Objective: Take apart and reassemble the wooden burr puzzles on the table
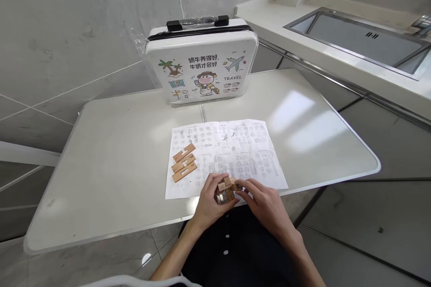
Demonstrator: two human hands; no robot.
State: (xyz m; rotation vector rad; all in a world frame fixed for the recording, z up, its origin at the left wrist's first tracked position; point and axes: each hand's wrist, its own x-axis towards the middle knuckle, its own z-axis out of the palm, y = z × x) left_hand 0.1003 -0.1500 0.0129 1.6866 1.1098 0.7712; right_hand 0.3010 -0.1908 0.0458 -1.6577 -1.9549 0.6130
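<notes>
A small wooden interlocking puzzle (227, 188) is held over the near edge of the white table (111, 175). My left hand (210, 202) grips it from the left, fingers curled round it. My right hand (262, 202) pinches it from the right. Three loose notched wooden pieces (183, 163) lie side by side on a printed instruction sheet (235, 148), to the left of my hands and a little farther from me.
A white carry case (202, 60) with cartoon travel prints and a black handle stands upright at the table's far edge against the tiled wall. A counter with a steel sink (360, 38) runs along the right. Grey tiled floor lies below.
</notes>
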